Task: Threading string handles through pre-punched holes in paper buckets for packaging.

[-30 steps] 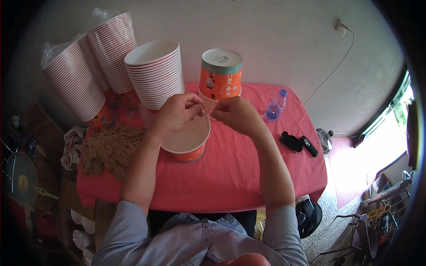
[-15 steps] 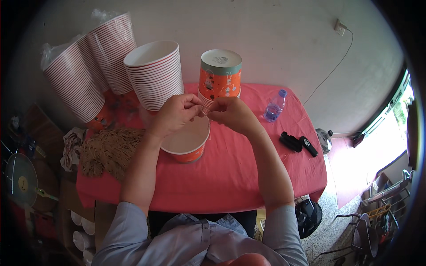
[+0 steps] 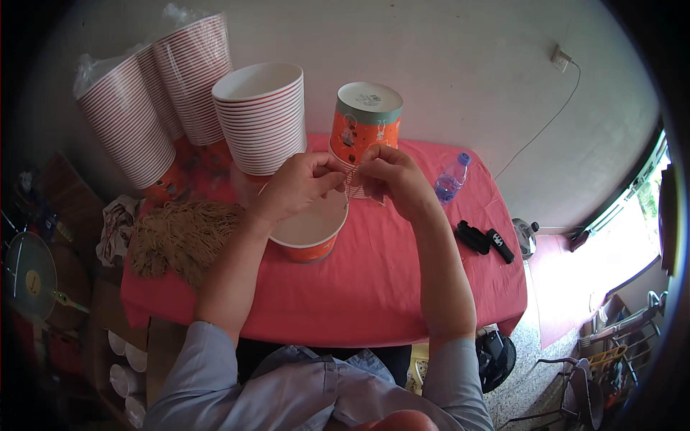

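An orange paper bucket with a white rim [image 3: 309, 251] stands upright in front of me, its mouth facing up. Over its far right rim, my left hand [image 3: 302, 185] pinches a thin beige cord [image 3: 350, 188]. My right hand [image 3: 394, 179] has its fingers closed on the same cord, close beside the left fingertips. The cord runs down at the bucket's right rim; its exact fastening there is too small to make out. Left of my left forearm lies a heap of similar beige cords [image 3: 183, 237].
Behind my hands an upside-down orange bucket [image 3: 366, 135] tops a stack. Tall stacks of white-rimmed buckets [image 3: 262, 129] fill the back left, some in clear plastic. To the right are a plastic bottle [image 3: 450, 179], an opened black case [image 3: 471, 237] and a black handheld object [image 3: 500, 246].
The view has shifted slightly. My right hand has turned and its fingers have curled down around the cord, with more of the cord now showing between the hands.
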Tool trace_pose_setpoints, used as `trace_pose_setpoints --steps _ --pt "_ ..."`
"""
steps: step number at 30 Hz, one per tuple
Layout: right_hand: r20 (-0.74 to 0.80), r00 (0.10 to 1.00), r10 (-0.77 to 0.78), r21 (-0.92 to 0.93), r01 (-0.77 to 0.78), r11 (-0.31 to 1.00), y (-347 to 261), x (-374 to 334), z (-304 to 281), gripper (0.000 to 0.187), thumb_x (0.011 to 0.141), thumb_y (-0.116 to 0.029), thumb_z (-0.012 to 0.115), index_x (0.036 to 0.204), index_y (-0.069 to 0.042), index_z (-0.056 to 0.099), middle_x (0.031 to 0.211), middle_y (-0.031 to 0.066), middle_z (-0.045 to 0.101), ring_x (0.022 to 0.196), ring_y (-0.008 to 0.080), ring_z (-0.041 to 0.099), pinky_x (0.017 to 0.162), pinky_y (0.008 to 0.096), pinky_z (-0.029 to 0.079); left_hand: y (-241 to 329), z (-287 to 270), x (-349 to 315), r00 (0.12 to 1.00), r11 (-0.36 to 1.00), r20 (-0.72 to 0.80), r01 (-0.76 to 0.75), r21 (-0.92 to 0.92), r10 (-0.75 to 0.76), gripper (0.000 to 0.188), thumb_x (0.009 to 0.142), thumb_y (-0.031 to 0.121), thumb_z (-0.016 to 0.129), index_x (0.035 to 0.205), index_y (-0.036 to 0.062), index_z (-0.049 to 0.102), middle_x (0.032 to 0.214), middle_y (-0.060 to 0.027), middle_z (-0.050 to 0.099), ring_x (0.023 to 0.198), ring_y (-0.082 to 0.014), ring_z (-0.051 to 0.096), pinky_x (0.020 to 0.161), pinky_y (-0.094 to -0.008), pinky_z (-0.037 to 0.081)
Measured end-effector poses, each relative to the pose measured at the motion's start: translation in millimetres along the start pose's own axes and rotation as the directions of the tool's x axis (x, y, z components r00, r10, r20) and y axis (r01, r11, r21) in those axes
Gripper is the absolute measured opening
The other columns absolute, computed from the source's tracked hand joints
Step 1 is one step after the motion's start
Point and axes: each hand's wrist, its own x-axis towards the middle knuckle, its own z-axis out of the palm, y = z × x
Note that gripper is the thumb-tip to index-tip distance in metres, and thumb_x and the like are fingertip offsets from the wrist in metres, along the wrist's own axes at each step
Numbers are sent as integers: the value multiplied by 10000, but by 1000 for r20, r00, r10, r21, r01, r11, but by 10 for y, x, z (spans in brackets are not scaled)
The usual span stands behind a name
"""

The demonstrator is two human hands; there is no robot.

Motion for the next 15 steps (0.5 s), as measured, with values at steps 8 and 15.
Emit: trace_pose_setpoints --steps 8,15 --pt "-18 1000 0 -239 -4 971 -39 -38 -21 112 961 -127 731 910 -68 650 703 -12 609 545 72 544 492 245 392 -20 55 6 1000 1000 9 -6 -13 6 195 1033 130 693 1161 -13 728 944 -31 764 849 -74 693 724 -245 535" --pt "-126 990 -58 -323 14 946 -38 -39 -11 165 947 -168 774 1032 -27 796 729 -8 660 529 44 505 463 237 360 8 71 -7 1000 1000 -1 5 -4 -5 193 1026 118 688 1159 -15 729 946 -34 765 842 -80 693 726 -249 537"
